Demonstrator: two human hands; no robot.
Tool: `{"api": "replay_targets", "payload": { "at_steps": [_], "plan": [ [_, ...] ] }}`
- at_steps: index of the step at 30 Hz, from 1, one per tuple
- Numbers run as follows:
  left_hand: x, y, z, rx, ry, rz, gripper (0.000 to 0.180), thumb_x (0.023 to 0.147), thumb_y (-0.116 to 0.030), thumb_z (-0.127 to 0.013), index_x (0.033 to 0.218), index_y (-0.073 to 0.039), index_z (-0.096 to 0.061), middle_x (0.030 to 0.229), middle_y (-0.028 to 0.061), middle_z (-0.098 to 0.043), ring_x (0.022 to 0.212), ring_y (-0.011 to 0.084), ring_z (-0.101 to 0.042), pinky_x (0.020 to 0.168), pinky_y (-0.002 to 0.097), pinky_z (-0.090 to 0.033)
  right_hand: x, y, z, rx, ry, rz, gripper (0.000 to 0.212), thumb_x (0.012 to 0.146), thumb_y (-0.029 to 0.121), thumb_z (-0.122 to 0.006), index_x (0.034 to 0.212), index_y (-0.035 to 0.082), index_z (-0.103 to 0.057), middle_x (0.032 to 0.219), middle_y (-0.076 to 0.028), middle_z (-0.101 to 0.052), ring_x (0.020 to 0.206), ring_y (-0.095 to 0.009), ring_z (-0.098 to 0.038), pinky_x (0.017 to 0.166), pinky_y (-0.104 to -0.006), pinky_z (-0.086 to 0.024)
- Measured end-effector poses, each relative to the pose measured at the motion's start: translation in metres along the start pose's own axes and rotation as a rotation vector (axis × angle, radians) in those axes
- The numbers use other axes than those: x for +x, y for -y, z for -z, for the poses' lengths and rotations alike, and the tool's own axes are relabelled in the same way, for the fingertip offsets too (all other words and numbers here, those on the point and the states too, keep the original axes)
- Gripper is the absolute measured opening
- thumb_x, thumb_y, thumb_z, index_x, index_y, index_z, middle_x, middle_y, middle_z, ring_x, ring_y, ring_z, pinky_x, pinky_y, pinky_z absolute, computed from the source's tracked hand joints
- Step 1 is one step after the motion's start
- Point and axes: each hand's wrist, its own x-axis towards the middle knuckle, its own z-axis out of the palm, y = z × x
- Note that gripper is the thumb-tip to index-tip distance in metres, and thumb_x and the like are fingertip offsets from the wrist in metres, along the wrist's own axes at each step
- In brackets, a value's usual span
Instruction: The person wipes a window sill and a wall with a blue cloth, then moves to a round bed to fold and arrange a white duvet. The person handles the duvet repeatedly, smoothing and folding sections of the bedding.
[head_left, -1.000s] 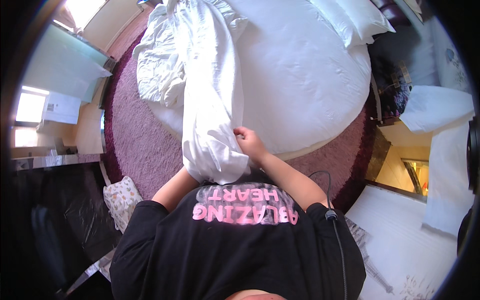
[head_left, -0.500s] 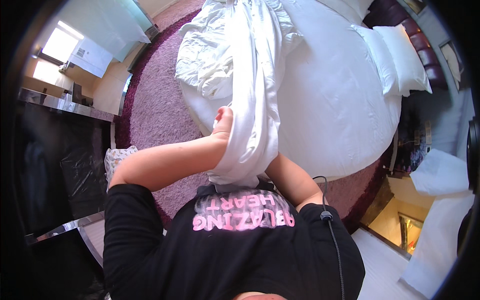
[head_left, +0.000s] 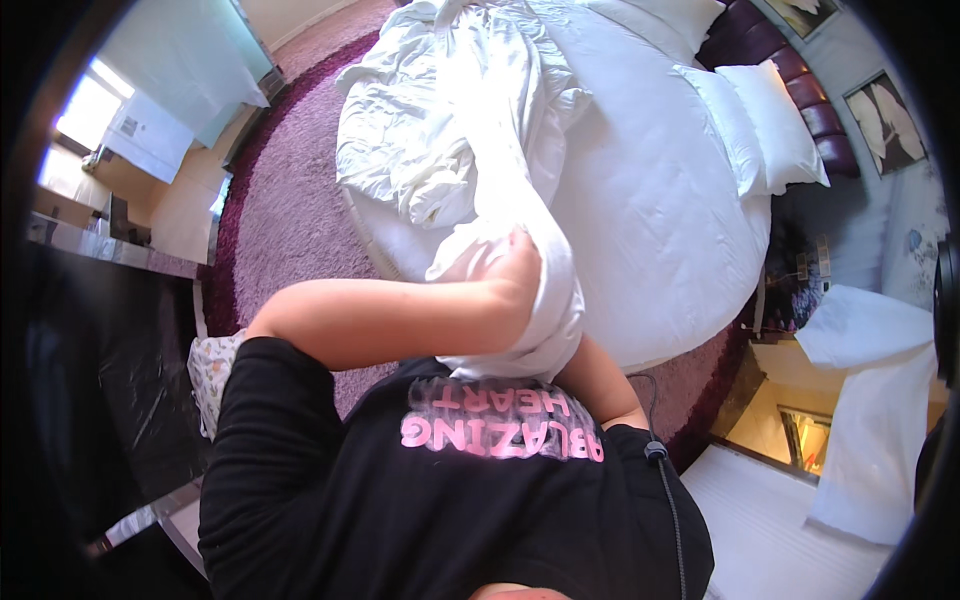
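Your left hand (head_left: pixel 514 262) is up against the white cloth (head_left: pixel 557 300), bent at the wrist with its fingers lost among the folds, so I cannot tell whether it is closed on the fabric. Your left forearm (head_left: pixel 385 318) crosses in front of your black shirt (head_left: pixel 440 520) to get there. Your right forearm (head_left: pixel 597 380) runs up under the near end of the cloth, and your right hand is covered — I cannot tell whether it grips anything.

The cloth lies in a long, narrow, twisted run: its near end is bunched just before your chest, and the rest stretches away across the rumpled bedding (head_left: pixel 385 150) heaped on the left part of the round bed (head_left: pixel 665 230). To the right of that, the white mattress cover lies fairly smooth, with pillows (head_left: pixel 775 125) by the dark headboard (head_left: pixel 775 65).

The step in hand looks like gathering or working through this cloth at its near end. As I judge it, the next move calls for a sure hold by both hands on separate parts of the cloth — then easing the twist out of the far length, without dragging the bedding beneath it along.
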Motion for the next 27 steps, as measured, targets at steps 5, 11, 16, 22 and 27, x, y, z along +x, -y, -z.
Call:
{"api": "replay_targets", "payload": {
  "at_steps": [5,11,16,22,27],
  "plan": [
    [-0.007,-0.018,-0.047,-0.190,-0.316,0.117,0.059,0.089,-0.035,-0.045,0.140,-0.008,-0.042,0.146,0.0059,-0.039,0.134,0.0211,-0.036,0.109,0.0404,-0.027,-0.003,0.002,-0.002,-0.073,-0.058,-0.115,0.062,0.091,0.029,-0.056,0.141,0.003,-0.032,0.140,-0.011,-0.040,0.132,-0.020,-0.032,0.111,-0.0350,-0.024],
    [-0.040,-0.015,-0.135,-0.820,-0.704,-0.188,0.032,0.085,-0.013,-0.051,0.115,-0.004,-0.058,0.134,0.0135,-0.049,0.131,0.0279,-0.041,0.105,0.0411,-0.034,0.002,0.005,0.002,-0.124,-0.090,-0.187,0.067,0.091,0.032,-0.055,0.145,0.004,-0.027,0.145,-0.011,-0.036,0.139,-0.020,-0.026,0.115,-0.0354,-0.019],
    [-0.002,-0.033,-0.141,-1.174,-1.201,-0.168,0.019,0.085,-0.016,-0.060,0.096,-0.001,-0.058,0.123,0.0153,-0.057,0.128,0.0282,-0.045,0.106,0.0469,-0.033,0.032,0.012,0.013,-0.182,-0.117,-0.120,0.064,0.089,0.033,-0.057,0.140,0.005,-0.031,0.139,-0.011,-0.039,0.132,-0.021,-0.030,0.110,-0.0356,-0.022],
    [0.041,-0.017,-0.151,-1.330,-1.394,-0.217,0.020,0.083,-0.005,-0.060,0.103,-0.001,-0.061,0.121,0.0154,-0.059,0.118,0.0281,-0.054,0.102,0.0447,-0.038,0.074,-0.001,0.057,-0.223,-0.224,-0.035,0.060,0.087,0.034,-0.059,0.134,0.006,-0.036,0.132,-0.010,-0.043,0.123,-0.021,-0.035,0.104,-0.0358,-0.026],
    [0.093,-0.020,-0.212,-1.899,-1.364,0.124,0.023,0.082,0.007,-0.057,0.101,-0.001,-0.067,0.092,0.0117,-0.068,0.090,0.0234,-0.066,0.081,0.0330,-0.051,0.057,-0.038,0.143,-0.273,-0.397,-0.163,0.056,0.085,0.034,-0.061,0.129,0.006,-0.040,0.126,-0.010,-0.046,0.116,-0.021,-0.039,0.099,-0.0360,-0.029]
  ]
}}
